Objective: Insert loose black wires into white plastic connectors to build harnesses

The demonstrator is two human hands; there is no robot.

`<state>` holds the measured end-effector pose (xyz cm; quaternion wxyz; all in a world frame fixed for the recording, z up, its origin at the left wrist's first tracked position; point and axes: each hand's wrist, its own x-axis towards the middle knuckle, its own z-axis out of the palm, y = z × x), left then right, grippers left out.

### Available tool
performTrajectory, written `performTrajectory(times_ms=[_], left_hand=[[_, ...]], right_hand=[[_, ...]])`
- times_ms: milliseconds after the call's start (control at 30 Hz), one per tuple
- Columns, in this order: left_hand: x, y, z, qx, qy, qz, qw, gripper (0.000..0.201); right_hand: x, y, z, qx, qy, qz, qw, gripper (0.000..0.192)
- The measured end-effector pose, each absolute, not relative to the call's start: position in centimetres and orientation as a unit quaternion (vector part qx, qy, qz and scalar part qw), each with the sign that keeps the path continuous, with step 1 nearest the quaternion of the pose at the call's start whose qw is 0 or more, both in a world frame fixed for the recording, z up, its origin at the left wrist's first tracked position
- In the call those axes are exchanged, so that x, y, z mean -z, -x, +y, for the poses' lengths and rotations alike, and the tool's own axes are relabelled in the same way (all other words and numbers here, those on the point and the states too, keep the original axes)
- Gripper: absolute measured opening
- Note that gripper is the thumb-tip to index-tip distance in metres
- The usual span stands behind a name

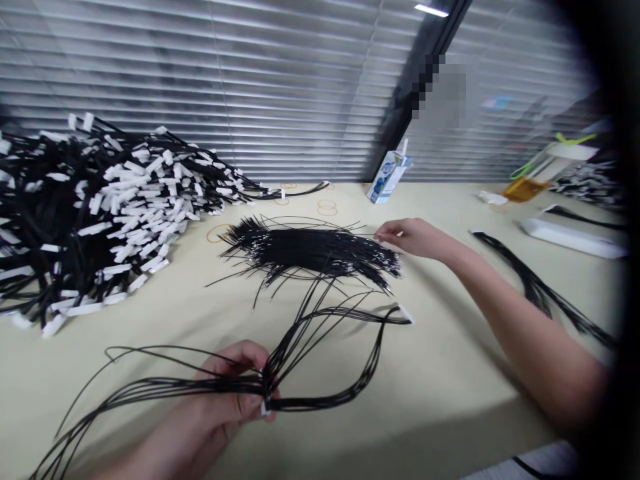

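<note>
My left hand (235, 387) pinches a wire harness (320, 403) of thin black wires by a small connector. From it some wires trail to the lower left, others fan up and right, and one bundle loops to a white connector (406, 313) on the table. Beyond it lies a pile of loose black wires (310, 248) with shiny metal tips. My right hand (403, 235) is at the right end of that pile, thumb and fingers drawn together. Whatever may be between those fingertips is too small to make out.
A large heap of black cables with white connectors (145, 193) fills the left. Rubber bands (327, 207) and a drink carton (389, 177) stand near the blinds (280, 87). At right are a container of amber liquid (530, 187), black wire bundles (530, 280) and a white strip (575, 238).
</note>
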<state>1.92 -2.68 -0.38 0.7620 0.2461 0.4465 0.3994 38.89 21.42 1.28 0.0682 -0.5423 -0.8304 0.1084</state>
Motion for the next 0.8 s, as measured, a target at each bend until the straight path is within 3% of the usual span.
performTrajectory(times_ms=[267, 433, 633, 800], left_hand=[[-0.1, -2.1, -2.5, -0.400, -0.248, 0.432, 0.770, 0.026], [-0.3, -2.2, -2.5, -0.403, -0.244, 0.433, 0.768, 0.026], [-0.4, -2.2, -2.4, -0.400, -0.243, 0.425, 0.775, 0.024], [-0.5, -2.2, -2.5, -0.403, -0.220, 0.426, 0.780, 0.026]], right_hand=[[-1.4, -36.3, 20.7, -0.175, 0.527, -0.812, 0.179, 0.031], [-0.9, -35.3, 20.5, -0.198, 0.537, -0.800, 0.183, 0.033], [0.6, -34.0, 20.0, -0.080, 0.518, -0.831, 0.187, 0.021], [-0.7, -36.5, 20.1, 0.025, 0.547, -0.804, 0.231, 0.026]])
